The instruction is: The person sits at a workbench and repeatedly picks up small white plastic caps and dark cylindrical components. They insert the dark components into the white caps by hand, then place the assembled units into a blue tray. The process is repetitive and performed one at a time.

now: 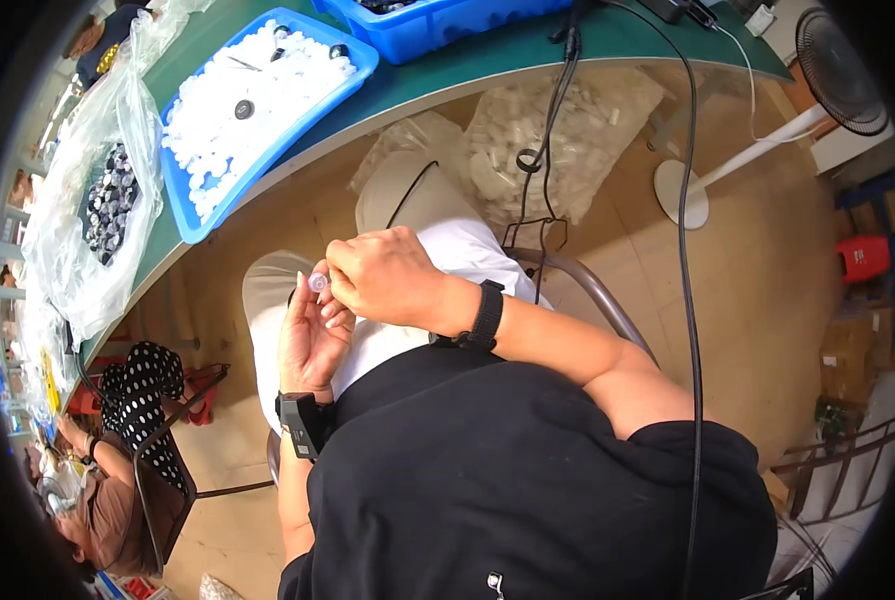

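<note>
Both hands meet over the lap, and there at their fingertips is the small translucent round piece (317, 282)! The left hand (313, 340) is palm up, thumb raised against it in a pinch, its other fingers loosely curled. The right hand (385, 276) comes in from three o'clock, knuckles up, fingers bent nearly closed right beside the piece; its fingertips are hidden, so I can't tell whether it grips anything.

Taking the hands as the centre, at eleven o'clock a blue tray (365, 58) sits on the green tabletop (437, 82), heaped with small white pieces (217, 130) and dotted with a few dark ones. Just past twelve stands a second blue tray (417, 42). Ten o'clock: a clear plastic bag (57, 240), black pieces (112, 205) clustered inside! At two o'clock, below the table edge, another clear bag (607, 130) bulges with pale pieces. A white-poled fan (837, 80) stands farther out between two and three, and at eight o'clock sits a co-worker in polka-dot trousers (147, 395).
</note>
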Motion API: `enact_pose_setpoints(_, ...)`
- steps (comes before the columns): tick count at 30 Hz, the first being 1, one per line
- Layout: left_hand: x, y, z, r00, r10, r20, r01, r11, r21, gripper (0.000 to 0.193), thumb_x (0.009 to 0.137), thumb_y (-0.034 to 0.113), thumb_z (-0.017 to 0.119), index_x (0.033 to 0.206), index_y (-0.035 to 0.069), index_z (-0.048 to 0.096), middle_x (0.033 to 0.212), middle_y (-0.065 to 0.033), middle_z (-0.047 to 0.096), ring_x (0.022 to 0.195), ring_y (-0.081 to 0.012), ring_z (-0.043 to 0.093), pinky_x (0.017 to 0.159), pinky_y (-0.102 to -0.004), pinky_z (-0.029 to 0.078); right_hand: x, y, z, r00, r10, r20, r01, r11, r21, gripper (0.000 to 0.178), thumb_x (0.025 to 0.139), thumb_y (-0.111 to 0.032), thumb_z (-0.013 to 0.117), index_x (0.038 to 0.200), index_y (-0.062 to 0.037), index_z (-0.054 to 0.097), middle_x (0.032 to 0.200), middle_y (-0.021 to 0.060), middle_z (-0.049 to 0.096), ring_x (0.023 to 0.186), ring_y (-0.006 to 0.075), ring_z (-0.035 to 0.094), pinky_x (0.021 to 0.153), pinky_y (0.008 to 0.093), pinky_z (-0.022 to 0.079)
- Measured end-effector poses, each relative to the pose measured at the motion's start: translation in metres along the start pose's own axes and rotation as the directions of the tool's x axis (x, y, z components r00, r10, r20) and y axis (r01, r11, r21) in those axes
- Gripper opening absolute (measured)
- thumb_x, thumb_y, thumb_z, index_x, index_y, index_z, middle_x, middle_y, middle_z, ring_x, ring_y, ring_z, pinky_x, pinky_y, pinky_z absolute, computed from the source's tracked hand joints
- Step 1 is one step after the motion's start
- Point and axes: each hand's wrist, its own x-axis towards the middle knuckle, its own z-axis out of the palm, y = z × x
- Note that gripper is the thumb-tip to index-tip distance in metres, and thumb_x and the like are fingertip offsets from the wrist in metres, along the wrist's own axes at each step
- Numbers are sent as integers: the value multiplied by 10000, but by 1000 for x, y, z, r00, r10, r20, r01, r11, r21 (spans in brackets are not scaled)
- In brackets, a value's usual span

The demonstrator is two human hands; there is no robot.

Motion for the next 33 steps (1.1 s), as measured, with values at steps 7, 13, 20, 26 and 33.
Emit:
enact_pose_setpoints(7,1,0,-13,998,-35,46,36,999,-21,345,975,268,543,1208,14,528,832,-21,542,702,-110,479,640,-221,454,2,-8,-3,1000,-17,-7,17,1000,7,59,767,-92,659,752,-84,603,641,90,627,589,260,639,516,376,484)
enact_pose_setpoints(13,-4,-1,-2,999,-33,27,33,999,2,341,986,288,520,1204,25,519,826,-10,535,703,-90,476,623,-215,443,3,-13,-7,996,-43,82,48,997,-60,112,761,-89,644,706,-76,547,596,73,599,549,251,609,494,375,459)
enact_pose_setpoints(20,-3,1,-5,997,-48,56,46,999,20,344,992,301,507,1204,30,522,824,8,530,714,-81,479,635,-210,449,5,-15,-4,996,-3,94,12,996,-92,116,751,-96,649,695,-81,549,555,63,563,510,234,582,473,367,430)
enact_pose_setpoints(26,-3,1,-5,998,-31,60,29,999,27,347,999,292,494,1206,15,519,833,9,533,726,-82,484,641,-211,450,5,-15,-2,994,-30,106,37,997,-64,104,754,-91,657,705,-76,567,552,62,556,501,229,572,469,361,424)
enact_pose_setpoints(33,-5,1,2,999,-49,21,49,999,-20,340,989,258,518,1212,1,515,859,-21,527,699,-92,452,627,-219,432,5,-16,-2,995,-48,87,51,998,-33,58,755,-71,672,737,-64,617,541,61,534,476,212,545,459,339,407)
